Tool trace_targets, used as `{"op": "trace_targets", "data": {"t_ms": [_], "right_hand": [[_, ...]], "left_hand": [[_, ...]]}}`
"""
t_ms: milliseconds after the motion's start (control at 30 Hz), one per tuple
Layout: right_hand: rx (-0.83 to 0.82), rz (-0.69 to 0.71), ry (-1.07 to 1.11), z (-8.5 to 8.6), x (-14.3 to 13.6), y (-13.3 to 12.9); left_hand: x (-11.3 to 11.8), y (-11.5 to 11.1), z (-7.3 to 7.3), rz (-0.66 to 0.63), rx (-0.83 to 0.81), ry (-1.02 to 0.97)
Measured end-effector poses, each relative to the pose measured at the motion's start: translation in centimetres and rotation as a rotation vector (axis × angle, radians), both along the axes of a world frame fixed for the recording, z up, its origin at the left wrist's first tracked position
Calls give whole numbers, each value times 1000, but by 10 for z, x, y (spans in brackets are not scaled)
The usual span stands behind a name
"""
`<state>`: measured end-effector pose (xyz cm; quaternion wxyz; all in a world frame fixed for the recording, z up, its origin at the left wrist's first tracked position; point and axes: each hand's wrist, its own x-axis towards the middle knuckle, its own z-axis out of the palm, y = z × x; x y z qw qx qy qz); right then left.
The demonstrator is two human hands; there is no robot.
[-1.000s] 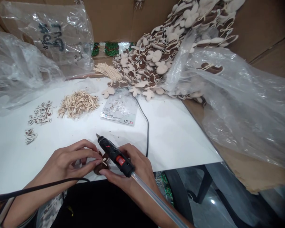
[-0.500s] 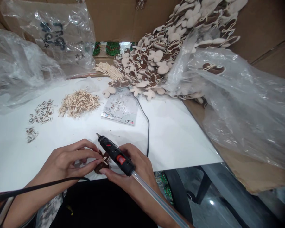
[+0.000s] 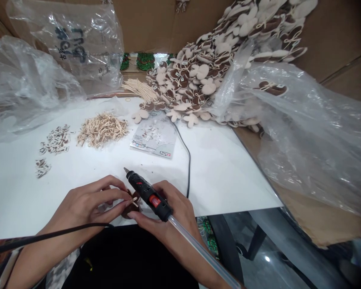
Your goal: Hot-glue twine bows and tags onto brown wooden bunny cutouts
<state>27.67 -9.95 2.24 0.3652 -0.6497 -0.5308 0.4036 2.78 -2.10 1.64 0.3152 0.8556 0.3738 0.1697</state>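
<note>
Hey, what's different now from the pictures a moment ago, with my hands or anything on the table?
Nothing visibly moved on the table; only the view shifted slightly. Your left hand is still at the small brown piece, your right hand still holds the glue gun, and the pale strip pile is unchanged.

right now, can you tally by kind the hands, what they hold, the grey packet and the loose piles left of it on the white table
Hands: 2 (left hand, right hand)
Glue gun: 1
Brown piece: 1
Grey packet: 1
Cream string pile: 1
Brown-and-white snippet piles: 2
Total: 8
</note>
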Motion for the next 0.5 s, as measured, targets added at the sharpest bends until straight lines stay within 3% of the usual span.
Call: {"op": "trace_targets", "data": {"t_ms": [367,500], "right_hand": [[-21,17,-11,-1,0,1],[5,30,-61,1,1,1]], "left_hand": [[-10,-1,-11,-19,-87,-61],[-13,-1,-6,29,-58,-108]]}}
